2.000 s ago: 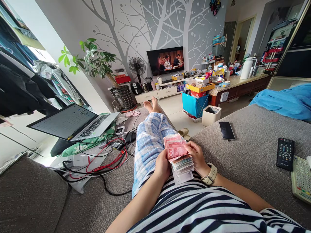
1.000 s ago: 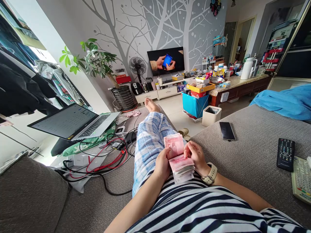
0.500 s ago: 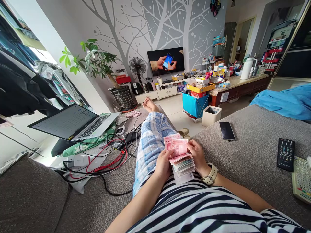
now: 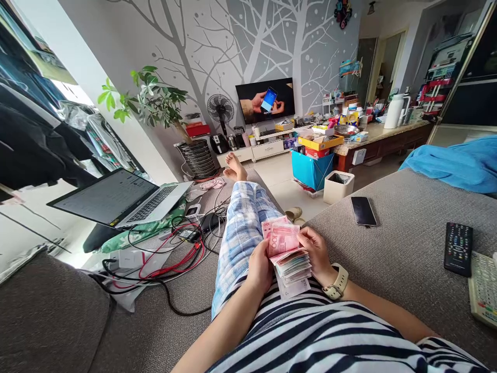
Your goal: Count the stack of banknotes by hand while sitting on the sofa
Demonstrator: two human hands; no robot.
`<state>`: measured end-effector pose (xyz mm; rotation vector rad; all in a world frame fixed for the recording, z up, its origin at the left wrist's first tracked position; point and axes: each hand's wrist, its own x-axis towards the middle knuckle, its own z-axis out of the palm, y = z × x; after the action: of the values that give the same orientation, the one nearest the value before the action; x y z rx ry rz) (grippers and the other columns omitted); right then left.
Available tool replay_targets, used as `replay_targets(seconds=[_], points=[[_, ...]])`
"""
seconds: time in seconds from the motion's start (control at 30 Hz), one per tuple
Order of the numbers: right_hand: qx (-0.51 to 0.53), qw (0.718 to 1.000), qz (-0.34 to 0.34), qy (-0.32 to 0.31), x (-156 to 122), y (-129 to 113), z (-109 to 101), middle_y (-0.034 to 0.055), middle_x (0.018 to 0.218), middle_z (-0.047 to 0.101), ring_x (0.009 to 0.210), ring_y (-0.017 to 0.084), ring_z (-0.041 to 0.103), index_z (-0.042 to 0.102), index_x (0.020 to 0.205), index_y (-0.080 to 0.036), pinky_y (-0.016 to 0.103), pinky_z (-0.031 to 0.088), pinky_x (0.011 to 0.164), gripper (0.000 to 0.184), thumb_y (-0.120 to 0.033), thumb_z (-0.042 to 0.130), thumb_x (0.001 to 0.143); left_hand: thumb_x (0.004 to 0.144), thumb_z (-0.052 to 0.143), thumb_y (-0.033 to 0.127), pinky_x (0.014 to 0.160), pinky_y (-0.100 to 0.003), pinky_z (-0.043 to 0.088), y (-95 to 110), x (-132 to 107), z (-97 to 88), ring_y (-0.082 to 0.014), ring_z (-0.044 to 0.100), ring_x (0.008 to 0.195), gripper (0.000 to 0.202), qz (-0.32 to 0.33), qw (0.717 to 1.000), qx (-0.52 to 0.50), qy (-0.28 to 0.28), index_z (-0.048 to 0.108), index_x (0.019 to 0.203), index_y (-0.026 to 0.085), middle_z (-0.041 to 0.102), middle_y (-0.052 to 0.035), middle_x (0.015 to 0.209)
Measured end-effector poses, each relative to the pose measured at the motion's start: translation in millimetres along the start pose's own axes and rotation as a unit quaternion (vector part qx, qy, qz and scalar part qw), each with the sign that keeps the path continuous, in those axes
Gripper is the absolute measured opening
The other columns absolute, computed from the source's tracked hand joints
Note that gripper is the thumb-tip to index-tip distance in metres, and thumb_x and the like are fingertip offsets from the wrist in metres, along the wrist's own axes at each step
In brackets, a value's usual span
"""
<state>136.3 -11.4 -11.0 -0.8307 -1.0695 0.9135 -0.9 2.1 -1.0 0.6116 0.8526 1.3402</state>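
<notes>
Pink paper on top: banknote stack [image 4: 293,267] sits just past the hem of my striped shirt [image 4: 310,331], over my lap, not resting on the sofa [image 4: 407,259].
Left hand [image 4: 259,267] is closed on the stack's left end, thumb over the top.
Right hand [image 4: 316,253] is curled at the right end, fingertips pinching the top pink note [image 4: 282,237]; watch [image 4: 338,282] is on that wrist.
Key geometry: stack lies between both hands and touches both. Its long axis runs roughly across my body, left hand to right hand. The top note is peeled up and leans away from me, hinged at the left-hand side, so its free edge is on the right-hand side.
Beyond that is my plaid trouser leg [image 4: 243,223], stretched forward.
Phone [image 4: 363,211] lies face up on the sofa, right of the leg, well apart from the hands; black remote [image 4: 458,247] is further right.
Laptop [image 4: 120,199] is open on the far left, with cables [image 4: 174,259] beside it.
TV [image 4: 265,100] is on the far wall.
</notes>
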Motion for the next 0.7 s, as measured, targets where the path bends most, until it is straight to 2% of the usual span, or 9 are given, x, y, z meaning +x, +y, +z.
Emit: replay_targets(seconds=[0.13, 0.23, 0.37, 0.57, 0.7], points=[[-0.006, 1.0, 0.008, 0.003, 1.1, 1.9, 0.1, -0.0021, 0.062, 0.047, 0.059, 0.013, 0.041, 0.053, 0.066, -0.019, 0.025, 0.034, 0.055, 0.028, -0.041, 0.058, 0.081, 0.068, 0.065, 0.029, 0.063, -0.028, 0.048, 0.6, -1.1, -1.5, -0.015, 0.06, 0.062, 0.015, 0.001, 1.0, 0.003, -0.005, 0.063, 0.074, 0.016, 0.067, -0.0011, 0.071], [-0.011, 1.0, 0.013, 0.017, 2.8, 5.7, -1.2, -0.0024, 0.061, 0.047, 0.058, 0.013, 0.04, 0.053, 0.065, -0.019, 0.025, 0.033, 0.054, 0.027, -0.04, 0.059, 0.081, 0.069, 0.066, 0.033, 0.066, -0.03, 0.049, 1.3, -3.5, -1.0, -0.0167, 0.062, 0.067, 0.02, 0.009, 0.999, 0.001, -0.032, 0.064, 0.081, 0.016, 0.068, -0.0023, 0.077], [-0.01, 1.0, 0.017, 0.022, 4.1, 10.2, -3.1, -0.0027, 0.059, 0.046, 0.055, 0.012, 0.038, 0.053, 0.065, -0.019, 0.025, 0.031, 0.051, 0.027, -0.039, 0.059, 0.082, 0.071, 0.062, 0.03, 0.069, -0.029, 0.048, 2.5, -5.9, -0.5, -0.0175, 0.064, 0.073, 0.023, 0.026, 0.997, 0.001, -0.07, 0.064, 0.091, 0.018, 0.068, -0.0017, 0.082], [-0.005, 1.0, 0.021, 0.018, 4.0, 11.1, -2.9, -0.0032, 0.058, 0.043, 0.054, 0.011, 0.036, 0.053, 0.067, -0.019, 0.025, 0.028, 0.049, 0.026, -0.039, 0.058, 0.083, 0.071, 0.064, 0.031, 0.067, -0.028, 0.047, 2.2, -4.2, -4.1, -0.0164, 0.062, 0.071, 0.022, 0.034, 0.997, 0.006, -0.067, 0.064, 0.09, 0.02, 0.067, -0.0003, 0.08], [0.002, 1.0, 0.026, 0.016, 4.3, 8.5, -2.2, -0.0036, 0.057, 0.042, 0.053, 0.011, 0.034, 0.053, 0.067, -0.019, 0.025, 0.027, 0.049, 0.026, -0.039, 0.058, 0.083, 0.072, 0.066, 0.032, 0.066, -0.026, 0.047, 2.7, -3.6, -4.8, -0.0171, 0.061, 0.075, 0.018, 0.042, 0.998, 0.022, -0.045, 0.066, 0.086, 0.021, 0.068, -0.0002, 0.085]])
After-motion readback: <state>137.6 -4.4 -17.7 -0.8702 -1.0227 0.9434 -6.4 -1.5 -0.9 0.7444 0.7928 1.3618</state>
